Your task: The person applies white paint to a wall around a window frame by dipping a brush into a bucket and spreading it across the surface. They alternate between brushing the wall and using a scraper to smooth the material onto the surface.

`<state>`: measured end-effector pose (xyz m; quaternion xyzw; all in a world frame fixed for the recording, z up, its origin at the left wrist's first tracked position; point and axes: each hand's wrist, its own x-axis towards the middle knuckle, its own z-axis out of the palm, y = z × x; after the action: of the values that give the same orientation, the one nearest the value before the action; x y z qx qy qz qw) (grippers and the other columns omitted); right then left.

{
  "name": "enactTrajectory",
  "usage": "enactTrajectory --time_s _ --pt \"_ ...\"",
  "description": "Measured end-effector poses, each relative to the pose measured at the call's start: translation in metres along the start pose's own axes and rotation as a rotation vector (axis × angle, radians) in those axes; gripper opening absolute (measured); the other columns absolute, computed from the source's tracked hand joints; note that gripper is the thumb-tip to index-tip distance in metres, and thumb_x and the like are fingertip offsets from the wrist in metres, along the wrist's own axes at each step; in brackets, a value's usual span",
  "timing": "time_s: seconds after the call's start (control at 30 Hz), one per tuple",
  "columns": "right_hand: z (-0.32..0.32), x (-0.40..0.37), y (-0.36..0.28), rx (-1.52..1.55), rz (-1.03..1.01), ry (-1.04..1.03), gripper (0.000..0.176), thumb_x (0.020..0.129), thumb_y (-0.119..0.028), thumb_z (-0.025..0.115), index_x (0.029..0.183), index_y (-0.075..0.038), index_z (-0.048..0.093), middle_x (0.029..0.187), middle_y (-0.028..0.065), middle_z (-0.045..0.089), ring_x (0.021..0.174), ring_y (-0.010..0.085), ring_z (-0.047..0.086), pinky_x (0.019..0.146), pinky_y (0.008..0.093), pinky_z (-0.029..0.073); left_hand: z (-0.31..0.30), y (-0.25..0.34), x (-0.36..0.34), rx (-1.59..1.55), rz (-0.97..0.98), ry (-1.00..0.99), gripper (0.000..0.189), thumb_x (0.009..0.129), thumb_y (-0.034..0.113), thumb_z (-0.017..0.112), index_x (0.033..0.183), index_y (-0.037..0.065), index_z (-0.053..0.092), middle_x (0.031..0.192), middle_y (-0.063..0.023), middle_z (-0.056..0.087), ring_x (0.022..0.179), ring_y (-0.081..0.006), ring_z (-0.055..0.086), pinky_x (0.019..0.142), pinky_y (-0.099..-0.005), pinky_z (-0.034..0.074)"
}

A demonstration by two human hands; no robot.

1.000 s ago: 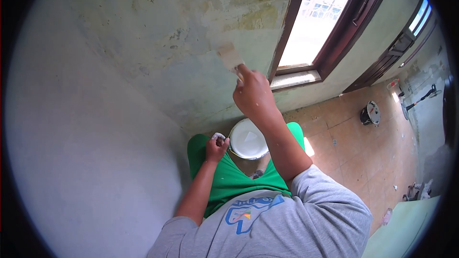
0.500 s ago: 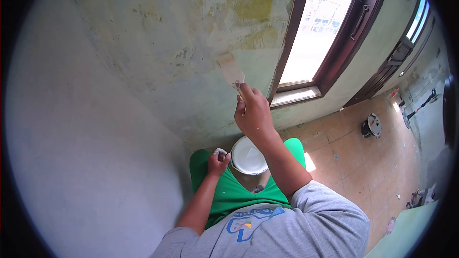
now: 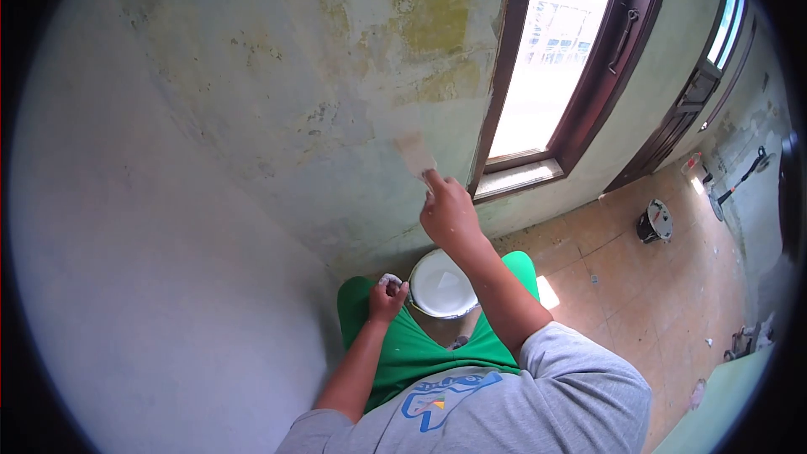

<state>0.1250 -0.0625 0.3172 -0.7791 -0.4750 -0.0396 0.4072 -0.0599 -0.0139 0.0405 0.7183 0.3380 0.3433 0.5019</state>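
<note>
In my right hand [image 3: 450, 212] is a putty knife [image 3: 415, 154], gripped by its handle, its flat blade smeared white and tan towards the tip. The blade is up against the patchy wall [image 3: 353, 151], left of the window; whether it touches cannot be told. My left hand [image 3: 387, 298] is closed near my left knee, beside the bucket's rim. Something white shows at its curled fingers, too small to name. Between my knees stands a white bucket [image 3: 443, 284] with white material inside.
A dark-framed window [image 3: 503, 92] with a sill rises to the right of the knife. Further right, a dark bucket [image 3: 654, 223] stands on the tiled floor [image 3: 622, 286], and tools lie along the far wall. A smooth white wall [image 3: 168, 286] is close on my left.
My right hand and the putty knife have moved down the wall a little. The left hand stays beside the bucket. The whole view has shifted slightly.
</note>
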Motion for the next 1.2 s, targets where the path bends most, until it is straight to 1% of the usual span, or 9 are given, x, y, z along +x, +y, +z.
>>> enactTrajectory --time_s 0.27,0.37,0.57,0.7,0.87,1.0,1.07,1.13,1.2 --pt "-0.006 0.01 0.003 0.097 -0.004 0.066 0.038 0.084 0.002 0.057 0.122 -0.002 0.057 0.087 0.0257 0.058 0.08 0.0471 0.059 0.072 0.0533 0.048 0.003 -0.005 0.001 -0.011 -0.006 0.013 0.026 0.081 0.025 0.078 0.08 0.006 0.061 0.058 0.0014 0.053 0.054 -0.007 0.048 0.052 -0.0271 0.043" --pt "-0.013 0.004 0.004 -0.002 0.048 -0.046 0.037 0.086 0.001 0.057 0.122 -0.002 0.057 0.087 0.0257 0.058 0.08 0.047 0.059 0.072 0.0534 0.047 0.003 -0.005 0.001 0.036 0.033 -0.006 0.026 0.081 0.025 0.078 0.079 0.006 0.061 0.059 0.0016 0.053 0.054 -0.0069 0.048 0.052 -0.0274 0.043" --pt "-0.004 0.006 0.016 0.135 -0.038 0.149 0.044 0.083 0.002 0.057 0.126 -0.005 0.056 0.091 0.0261 0.059 0.082 0.0464 0.063 0.074 0.0535 0.051 0.005 -0.002 0.001 -0.014 -0.018 0.014 0.026 0.081 0.026 0.078 0.079 0.006 0.061 0.059 0.0011 0.053 0.053 -0.0082 0.048 0.053 -0.0282 0.043" --pt "-0.032 0.006 0.015 -0.038 0.052 0.024 0.043 0.084 0.001 0.056 0.127 -0.005 0.056 0.092 0.0267 0.059 0.085 0.0464 0.063 0.077 0.0546 0.051 0.01 -0.008 0.02 0.108 0.173 0.032 0.026 0.081 0.026 0.079 0.078 0.006 0.061 0.059 0.0013 0.054 0.054 -0.0083 0.049 0.053 -0.0283 0.043" --pt "-0.025 0.012 0.025 0.167 -0.015 0.227 0.041 0.083 -0.001 0.057 0.124 -0.005 0.057 0.091 0.027 0.059 0.082 0.0467 0.064 0.076 0.0534 0.053 0.003 -0.009 -0.001 0.065 -0.031 -0.01 0.028 0.081 0.026 0.08 0.078 0.006 0.06 0.059 0.0008 0.055 0.055 -0.0078 0.052 0.054 -0.0286 0.045" --pt "-0.04 -0.008 0.046 -0.041 0.164 -0.1 0.037 0.082 -0.003 0.058 0.119 -0.002 0.057 0.091 0.0289 0.061 0.083 0.0481 0.064 0.076 0.0547 0.053 0.007 0.015 -0.002 -0.083 -0.041 0.022 0.023 0.086 0.021 0.076 0.08 0.006 0.06 0.065 0.0025 0.058 0.057 -0.0062 0.053 0.055 -0.0247 0.044" --pt "-0.042 -0.026 0.057 0.072 0.149 -0.091 0.038 0.082 -0.003 0.057 0.12 -0.001 0.055 0.091 0.0293 0.061 0.083 0.049 0.064 0.077 0.0558 0.052 0.011 0.034 -0.01 -0.117 -0.132 -0.065 0.02 0.094 0.023 0.068 0.085 0.005 0.063 0.07 0.0003 0.063 0.059 -0.0082 0.058 0.056 -0.0247 0.046" --pt "-0.018 -0.048 0.075 0.25 0.179 -0.087 0.044 0.085 -0.005 0.057 0.126 -0.001 0.04 0.089 0.0315 0.06 0.086 0.0527 0.06 0.077 0.0594 0.046 0.02 0.075 -0.015 -0.445 -0.5 -0.241 0.028 0.1 0.029 0.058 0.09 0.004 0.067 0.073 -0.0041 0.067 0.06 -0.0119 0.063 0.055 -0.0266 0.049" --pt "-0.003 -0.076 0.079 0.315 0.124 -0.093 0.052 0.086 -0.007 0.055 0.129 0.006 0.03 0.091 0.0341 0.062 0.083 0.0545 0.06 0.076 0.0607 0.047 0.026 0.096 -0.015 -0.444 -0.515 -0.327 0.039 0.105 0.036 0.047 0.104 0.002 0.067 0.079 -0.0068 0.069 0.067 -0.015 0.067 0.057 -0.0283 0.051"
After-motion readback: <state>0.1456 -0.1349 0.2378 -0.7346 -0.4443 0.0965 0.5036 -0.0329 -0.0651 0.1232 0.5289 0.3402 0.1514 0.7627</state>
